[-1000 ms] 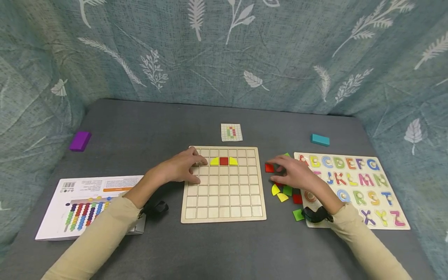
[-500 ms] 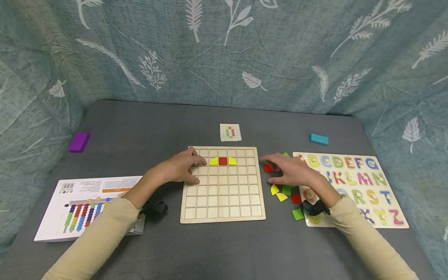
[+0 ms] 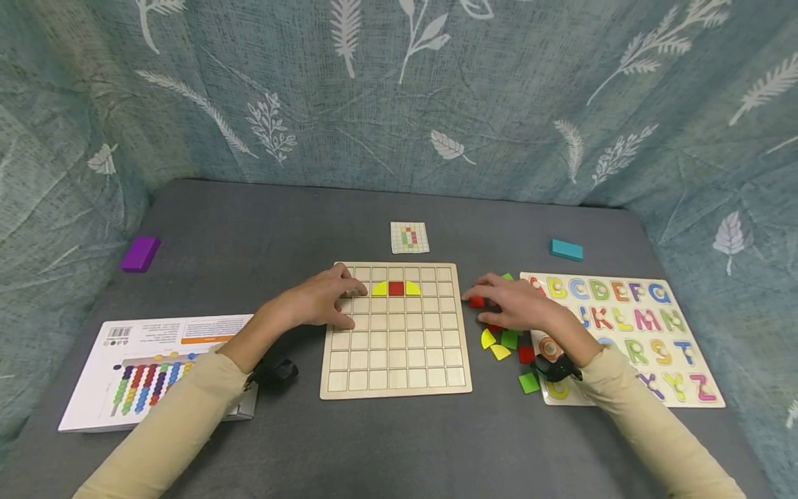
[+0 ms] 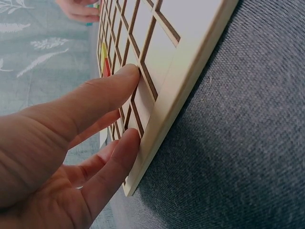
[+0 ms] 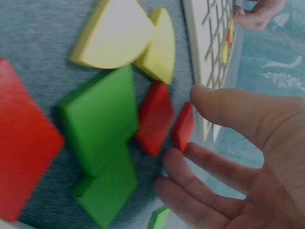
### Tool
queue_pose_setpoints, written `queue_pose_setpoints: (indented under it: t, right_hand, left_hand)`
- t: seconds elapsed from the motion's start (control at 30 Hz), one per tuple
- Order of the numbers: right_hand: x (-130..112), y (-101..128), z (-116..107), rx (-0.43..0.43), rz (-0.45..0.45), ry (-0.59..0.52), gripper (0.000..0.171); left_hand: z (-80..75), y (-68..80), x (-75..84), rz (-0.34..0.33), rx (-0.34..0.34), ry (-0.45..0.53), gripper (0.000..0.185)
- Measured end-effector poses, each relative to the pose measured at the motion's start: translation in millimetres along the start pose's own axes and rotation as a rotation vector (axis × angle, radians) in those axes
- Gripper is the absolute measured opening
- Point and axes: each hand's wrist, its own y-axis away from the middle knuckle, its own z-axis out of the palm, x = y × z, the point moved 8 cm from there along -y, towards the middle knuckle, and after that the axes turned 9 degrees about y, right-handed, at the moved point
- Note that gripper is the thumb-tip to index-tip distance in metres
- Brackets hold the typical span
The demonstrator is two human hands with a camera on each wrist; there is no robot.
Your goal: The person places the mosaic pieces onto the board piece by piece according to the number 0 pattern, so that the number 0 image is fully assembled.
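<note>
Red square tile [image 3: 476, 302] now sits at my right hand's [image 3: 517, 308] fingertips; that grip has lowered, fingers spread, while my left hand [image 3: 324, 299] stays flat on the board [image 3: 399, 384].

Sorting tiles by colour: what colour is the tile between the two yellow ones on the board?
Red, clearest in the head view.

On your right, the alphabet puzzle board [image 3: 648, 326] shows coloured letters readable as B C D E F G, J K L M N, R S T and X Y Z; print on the white box [image 3: 156, 360] stays illegible.
</note>
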Motion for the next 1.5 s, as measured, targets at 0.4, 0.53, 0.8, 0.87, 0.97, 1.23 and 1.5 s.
queue_pose_setpoints:
  t: [0.4,0.53,0.8,0.87,0.97,1.23,1.5]
  right_hand:
    - [1,-4,2,-0.07,0.009,-0.062,0.041]
    - [2,-5,3,-0.08,0.011,-0.075,0.04]
    - [1,-3,3,-0.079,0.018,-0.102,0.039]
    - [2,-4,4,-0.087,0.02,-0.119,0.039]
    - [5,-5,6,-0.109,0.024,-0.158,0.041]
    - [9,-7,8,-0.125,0.005,-0.236,0.041]
    - [12,-8,10,-0.095,-0.032,-0.305,0.036]
  left_hand:
    - [0.7,0.9,-1.8,-0.004,-0.004,0.007,0.053]
    - [0.7,0.4,-2.1,0.002,-0.001,0.003,0.053]
    - [1.0,-0.2,-1.9,-0.001,-0.003,0.007,0.054]
    - [0.8,-0.4,-2.4,-0.012,-0.009,0.012,0.054]
    - [0.6,-0.8,-3.1,-0.019,-0.013,0.017,0.054]
    - [-1.2,-0.8,-1.4,-0.008,-0.009,0.018,0.053]
    - [-1.3,-2.0,-0.8,-0.016,-0.017,0.02,0.053]
